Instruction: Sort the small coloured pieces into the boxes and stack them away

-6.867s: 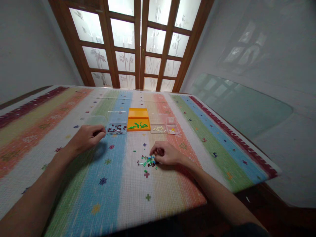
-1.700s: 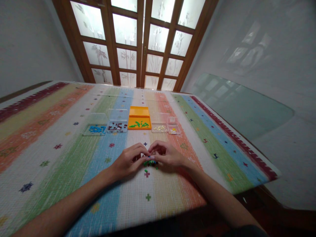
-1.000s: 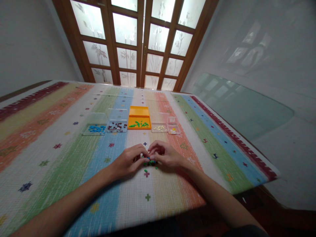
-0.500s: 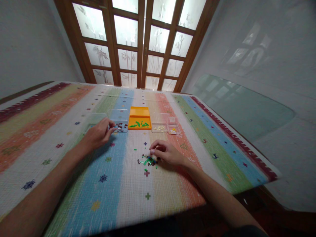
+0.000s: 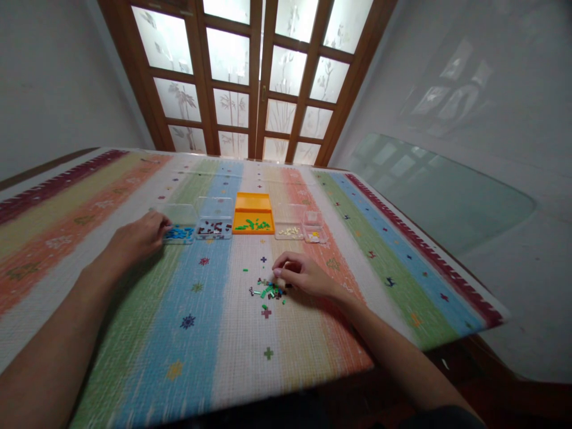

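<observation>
My left hand (image 5: 142,235) is at the left side of a clear box of blue pieces (image 5: 179,232), fingers bent together; anything between them is hidden. A mixed pile of small building-brick pieces (image 5: 270,291), green, dark brown, grey and blue, lies on the tablecloth. My right hand (image 5: 306,275) rests at the pile's right edge, thumb and fingertips pinched together, and I cannot make out what is in the pinch. Beside the blue pieces stands a clear box of dark brown pieces (image 5: 214,228).
An orange open case (image 5: 253,202) holds green pieces. To its right are a clear box of cream pieces (image 5: 289,232) and a smaller box of yellow and white pieces (image 5: 314,236). The striped tablecloth (image 5: 241,357) covers the table; glazed wooden doors (image 5: 257,77) stand behind.
My left hand has moved left, from the box of brown pieces to the box of blue pieces, uncovering both. My right hand has stayed almost still by the pile.
</observation>
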A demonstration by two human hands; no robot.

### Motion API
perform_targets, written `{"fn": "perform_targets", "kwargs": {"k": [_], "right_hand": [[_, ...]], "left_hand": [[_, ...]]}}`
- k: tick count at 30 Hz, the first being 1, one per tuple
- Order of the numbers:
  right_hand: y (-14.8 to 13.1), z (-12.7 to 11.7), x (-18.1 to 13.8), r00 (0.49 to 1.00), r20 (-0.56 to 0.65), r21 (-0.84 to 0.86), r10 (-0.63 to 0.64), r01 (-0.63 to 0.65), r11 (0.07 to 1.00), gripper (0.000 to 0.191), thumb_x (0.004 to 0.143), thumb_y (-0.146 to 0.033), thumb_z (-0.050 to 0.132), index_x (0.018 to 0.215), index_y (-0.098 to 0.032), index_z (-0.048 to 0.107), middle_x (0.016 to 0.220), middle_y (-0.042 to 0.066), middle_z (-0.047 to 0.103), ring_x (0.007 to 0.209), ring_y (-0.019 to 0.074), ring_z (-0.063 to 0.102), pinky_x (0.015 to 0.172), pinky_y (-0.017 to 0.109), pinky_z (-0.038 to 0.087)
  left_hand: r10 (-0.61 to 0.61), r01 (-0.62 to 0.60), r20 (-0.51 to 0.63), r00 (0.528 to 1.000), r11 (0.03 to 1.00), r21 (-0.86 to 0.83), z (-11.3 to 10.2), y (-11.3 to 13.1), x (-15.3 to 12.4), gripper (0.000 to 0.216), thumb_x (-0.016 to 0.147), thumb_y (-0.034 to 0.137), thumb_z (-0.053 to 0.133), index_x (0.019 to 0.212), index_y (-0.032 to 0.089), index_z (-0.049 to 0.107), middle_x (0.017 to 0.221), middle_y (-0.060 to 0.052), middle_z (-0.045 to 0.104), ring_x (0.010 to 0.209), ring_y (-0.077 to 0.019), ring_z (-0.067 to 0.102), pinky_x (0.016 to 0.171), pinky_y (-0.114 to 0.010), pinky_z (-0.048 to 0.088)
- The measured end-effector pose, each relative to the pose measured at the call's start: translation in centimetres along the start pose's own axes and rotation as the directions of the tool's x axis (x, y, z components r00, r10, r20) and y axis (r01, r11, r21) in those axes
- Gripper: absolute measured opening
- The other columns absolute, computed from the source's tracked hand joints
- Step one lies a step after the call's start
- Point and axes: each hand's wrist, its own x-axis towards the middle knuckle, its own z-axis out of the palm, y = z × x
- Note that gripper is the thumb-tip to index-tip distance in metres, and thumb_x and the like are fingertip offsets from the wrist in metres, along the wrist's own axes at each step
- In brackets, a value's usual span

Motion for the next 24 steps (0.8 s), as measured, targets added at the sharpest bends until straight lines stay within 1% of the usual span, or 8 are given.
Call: {"fn": "perform_targets", "kwargs": {"k": [5,10,13,17,21,23,24], "right_hand": [[0.0,-0.1,0.0,1.0,0.007,-0.021,-0.024,0.024,1.0,0.019,0.09,-0.036,0.063,0.089,-0.017,0.065,0.081,0.004,0.068,0.065,0.0117,0.056,0.059,0.026,0.043],[0.1,-0.1,0.0,1.0,0.007,-0.023,-0.017,0.017,1.0,0.02,0.09,-0.037,0.064,0.089,-0.017,0.066,0.08,0.003,0.068,0.064,0.0115,0.055,0.059,0.026,0.043],[0.1,-0.1,0.0,1.0,0.011,-0.016,-0.009,0.009,1.0,0.019,0.09,-0.036,0.064,0.09,-0.017,0.066,0.081,0.004,0.068,0.065,0.0118,0.056,0.059,0.026,0.044],[0.0,-0.1,0.0,1.0,0.01,-0.013,-0.011,0.011,1.0,0.018,0.09,-0.035,0.063,0.089,-0.017,0.066,0.081,0.004,0.069,0.065,0.012,0.057,0.059,0.026,0.044],[0.1,-0.2,0.0,1.0,0.0,-0.035,-0.024,0.024,0.999,0.017,0.09,-0.035,0.063,0.088,-0.017,0.066,0.081,0.004,0.069,0.066,0.0125,0.057,0.06,0.027,0.044],[0.2,-0.2,0.0,0.999,-0.005,-0.038,-0.037,0.037,0.999,0.017,0.09,-0.034,0.064,0.088,-0.017,0.066,0.08,0.004,0.068,0.066,0.0127,0.057,0.061,0.027,0.044],[0.3,-0.1,0.0,0.999,-0.005,-0.037,-0.041,0.041,0.998,0.017,0.09,-0.033,0.063,0.088,-0.017,0.067,0.079,0.004,0.068,0.066,0.0127,0.057,0.062,0.027,0.044]], "left_hand": [[-0.011,0.011,0.013,1.0,1.0,0.017,0.1,-0.1,0.0,0.033,0.101,0.029,0.034,0.114,0.01,0.057,0.118,-0.017,0.064,0.095,-0.0255,0.061,0.073,-0.03,0.041],[0.008,-0.007,-0.026,1.0,0.998,0.056,0.3,-0.6,0.1,0.033,0.101,0.028,0.035,0.113,0.011,0.06,0.122,-0.015,0.065,0.098,-0.0256,0.061,0.075,-0.03,0.042],[0.013,-0.013,-0.004,1.0,0.997,0.081,0.3,-1.0,0.1,0.033,0.099,0.025,0.036,0.114,0.011,0.062,0.121,-0.014,0.066,0.098,-0.0249,0.061,0.074,-0.029,0.042],[-0.002,0.001,0.018,1.0,0.996,0.095,-0.1,-0.9,0.0,0.037,0.099,0.026,0.036,0.115,0.011,0.065,0.12,-0.013,0.068,0.097,-0.0253,0.061,0.073,-0.029,0.04],[-0.037,0.037,-0.004,0.999,0.994,0.108,-0.8,-0.4,-0.2,0.043,0.1,0.034,0.033,0.111,0.013,0.068,0.11,-0.013,0.072,0.089,-0.0264,0.062,0.069,-0.03,0.038],[-0.004,0.007,-0.031,1.0,0.993,0.116,-0.9,0.0,-0.2,0.041,0.098,0.035,0.035,0.104,0.014,0.069,0.101,-0.011,0.074,0.085,-0.0252,0.062,0.069,-0.03,0.038],[0.041,-0.035,-0.046,0.998,0.993,0.109,-0.8,0.4,-0.2,0.039,0.096,0.034,0.037,0.1,0.015,0.07,0.096,-0.01,0.074,0.083,-0.0242,0.062,0.07,-0.03,0.039]]}}
